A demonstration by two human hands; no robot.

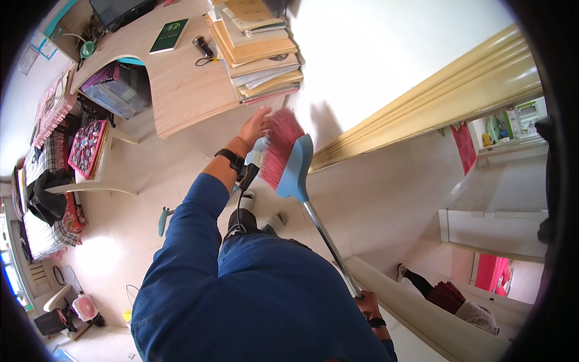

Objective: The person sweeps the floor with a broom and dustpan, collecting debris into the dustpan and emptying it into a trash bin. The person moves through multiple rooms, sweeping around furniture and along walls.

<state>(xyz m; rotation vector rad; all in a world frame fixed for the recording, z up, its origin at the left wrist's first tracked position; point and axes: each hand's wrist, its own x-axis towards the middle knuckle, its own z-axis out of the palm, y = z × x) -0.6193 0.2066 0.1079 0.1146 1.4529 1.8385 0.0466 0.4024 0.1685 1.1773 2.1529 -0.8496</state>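
My right hand [368,304] is closed around the metal handle [328,240] of a broom. The broom is tipped head up, so its light blue head [298,169] and pink bristles [282,145] stand in front of me. My left hand [254,129] reaches beside the bristles with fingers apart; whether the fingertips touch them I cannot tell. Behind the bristles a pale blue object [257,151] is mostly hidden. A teal grip on a short stretch of metal rod [163,221] shows left of my left arm.
A wooden desk [194,95] carries stacked folders [262,54], a green book [169,36] and a black flashlight [202,46]. A cushioned chair [88,149] and a bed [45,203] stand left. On the right are a cream door frame [434,99] and another person [445,296] beyond a doorway.
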